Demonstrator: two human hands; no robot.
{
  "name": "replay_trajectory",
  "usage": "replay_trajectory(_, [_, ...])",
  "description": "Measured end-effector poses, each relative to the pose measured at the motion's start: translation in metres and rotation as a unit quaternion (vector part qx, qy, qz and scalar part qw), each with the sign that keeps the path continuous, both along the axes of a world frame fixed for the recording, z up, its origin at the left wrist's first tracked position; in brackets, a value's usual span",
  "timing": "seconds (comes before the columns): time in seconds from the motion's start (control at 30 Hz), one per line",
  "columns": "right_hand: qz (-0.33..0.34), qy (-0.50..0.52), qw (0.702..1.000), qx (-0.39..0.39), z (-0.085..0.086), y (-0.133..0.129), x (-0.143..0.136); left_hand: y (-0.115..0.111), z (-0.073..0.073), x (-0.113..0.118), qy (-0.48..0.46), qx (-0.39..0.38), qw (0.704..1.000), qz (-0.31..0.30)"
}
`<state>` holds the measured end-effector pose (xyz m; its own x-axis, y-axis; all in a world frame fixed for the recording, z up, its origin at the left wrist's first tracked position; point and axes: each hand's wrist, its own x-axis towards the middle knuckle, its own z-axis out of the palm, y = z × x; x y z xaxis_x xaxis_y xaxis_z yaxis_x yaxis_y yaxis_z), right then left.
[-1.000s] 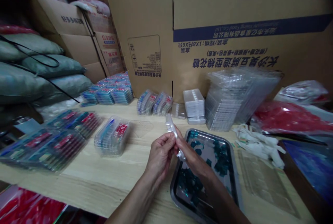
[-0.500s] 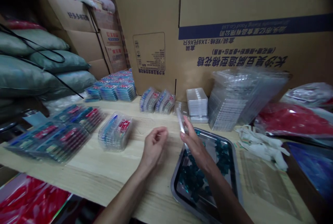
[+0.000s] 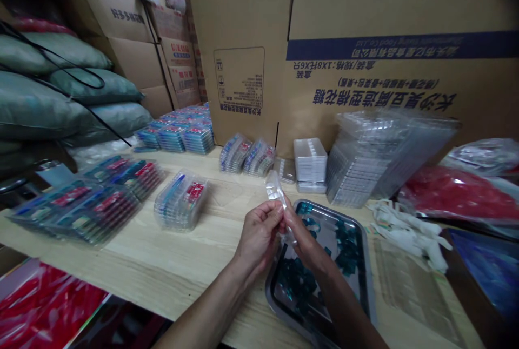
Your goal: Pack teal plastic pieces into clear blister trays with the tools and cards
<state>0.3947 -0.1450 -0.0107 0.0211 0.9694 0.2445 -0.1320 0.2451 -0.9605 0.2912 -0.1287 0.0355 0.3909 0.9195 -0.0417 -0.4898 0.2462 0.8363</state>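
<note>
My right hand (image 3: 302, 233) holds clear plastic trays (image 3: 275, 189) on edge, above the left rim of a metal tray (image 3: 370, 262) that holds teal pieces (image 3: 346, 246). Fingers and thumb of my left hand (image 3: 259, 230) are pinched together against the near face of the clear plastic; whether they grip its edge or something small is hidden. To the left stands a stack of filled clear packs (image 3: 180, 200) with blue and red contents. Behind the metal tray is a neat stack of clear trays (image 3: 310, 162).
More filled packs (image 3: 101, 198) cover the table's left side. Tall clear plastic stacks (image 3: 357, 160) stand before a large cardboard box (image 3: 243, 25). At right lie white gloves (image 3: 409, 230), a red bag (image 3: 458, 192) and a blue-lined box (image 3: 486, 262).
My left hand has moved right and up to meet the clear plastic. My right hand has tilted the plastic, so more of its face shows. The view has shifted slightly.
</note>
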Motion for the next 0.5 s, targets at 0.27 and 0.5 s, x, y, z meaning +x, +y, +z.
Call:
replay_trajectory(0.27, [-0.225, 0.099, 0.964, -0.100, 0.008, 0.012, 0.030, 0.051, -0.023, -0.047, 0.239, 0.040, 0.965, 0.095])
replay_trajectory(0.5, [-0.083, -0.037, 0.996, 0.001, 0.007, 0.004, 0.018, 0.026, -0.024, -0.039, 0.292, 0.159, 0.918, 0.219])
